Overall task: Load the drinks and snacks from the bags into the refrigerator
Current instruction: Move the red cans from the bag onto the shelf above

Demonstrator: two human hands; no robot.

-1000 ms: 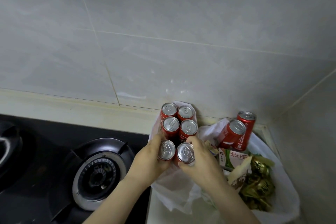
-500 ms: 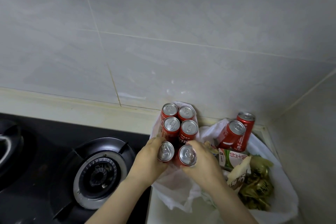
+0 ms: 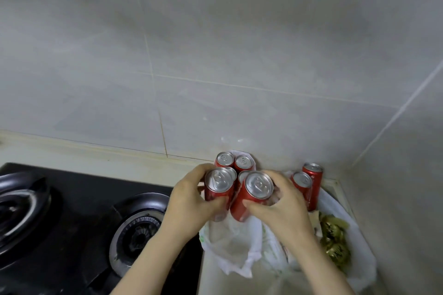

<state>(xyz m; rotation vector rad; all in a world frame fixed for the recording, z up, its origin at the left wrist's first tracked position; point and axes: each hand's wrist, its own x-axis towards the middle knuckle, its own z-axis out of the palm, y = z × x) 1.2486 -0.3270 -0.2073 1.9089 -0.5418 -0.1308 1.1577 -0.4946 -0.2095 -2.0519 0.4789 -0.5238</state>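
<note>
My left hand [image 3: 191, 206] grips one red soda can [image 3: 219, 189] and my right hand [image 3: 280, 208] grips another red can [image 3: 254, 195]. Both cans are raised above the white plastic bag [image 3: 230, 244]. Behind them several more red cans [image 3: 233, 161] stand in that bag against the wall. Two further red cans [image 3: 310, 182] stand in a second white bag [image 3: 359, 254] at the right, beside gold-wrapped snacks [image 3: 335, 239].
A black gas hob with a round burner [image 3: 136, 235] lies at the left, its edge close to the bags. A second burner [image 3: 16, 208] sits at the far left. Tiled walls meet in a corner behind and right of the bags.
Both hands have lifted their cans up out of the bag and toward me; the cans now hide part of the row behind. The view has shifted slightly.
</note>
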